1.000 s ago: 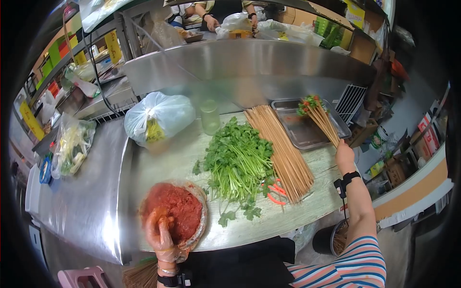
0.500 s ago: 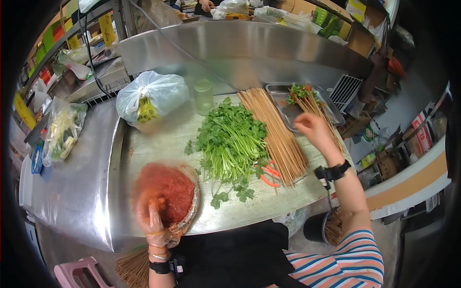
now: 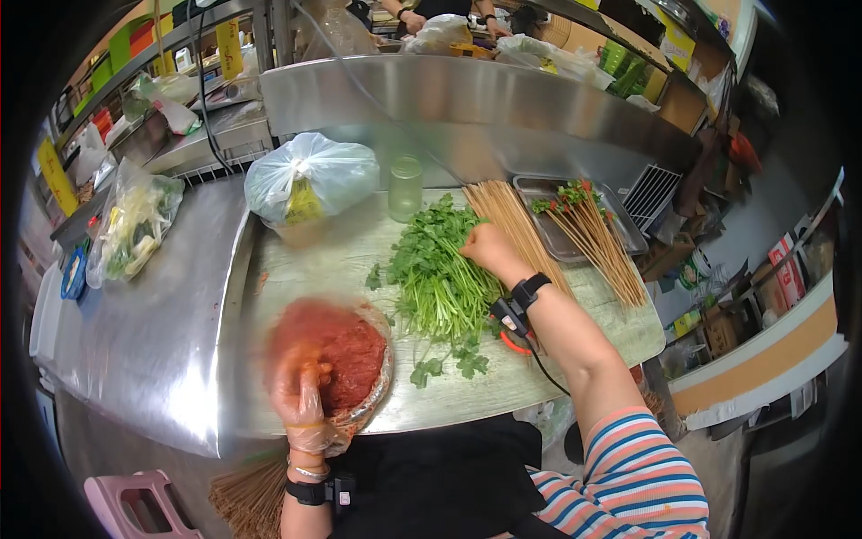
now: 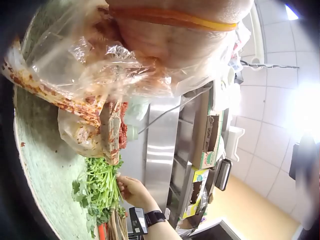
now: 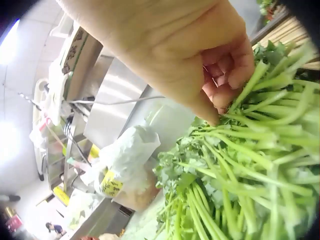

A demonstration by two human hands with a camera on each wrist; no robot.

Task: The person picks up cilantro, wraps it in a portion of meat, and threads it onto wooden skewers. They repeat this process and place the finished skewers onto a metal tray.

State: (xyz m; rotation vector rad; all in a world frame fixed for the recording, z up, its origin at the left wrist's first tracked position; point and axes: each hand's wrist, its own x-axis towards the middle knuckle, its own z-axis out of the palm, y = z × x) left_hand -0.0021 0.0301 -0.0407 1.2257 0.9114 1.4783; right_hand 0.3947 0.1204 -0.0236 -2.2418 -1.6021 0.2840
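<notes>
The right hand (image 3: 492, 250) pinches stems in the herb pile (image 3: 435, 287), mid-worktop; better to take few and tug lightly. The gloved left hand (image 3: 301, 391) is at the mince (image 3: 355, 359), 8 o'clock from the herbs, finger grip unclear. The pale worktop (image 3: 314, 269) carries bare skewers (image 3: 507, 216) at 2 o'clock; steel wall (image 3: 359, 90) at 12, pink stool (image 3: 104, 503) at 8

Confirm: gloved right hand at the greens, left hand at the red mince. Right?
Not quite: the right hand is bare, not gloved, as the right wrist view shows. It is at the greens, and the left hand is at the red mince, as you say.
</notes>
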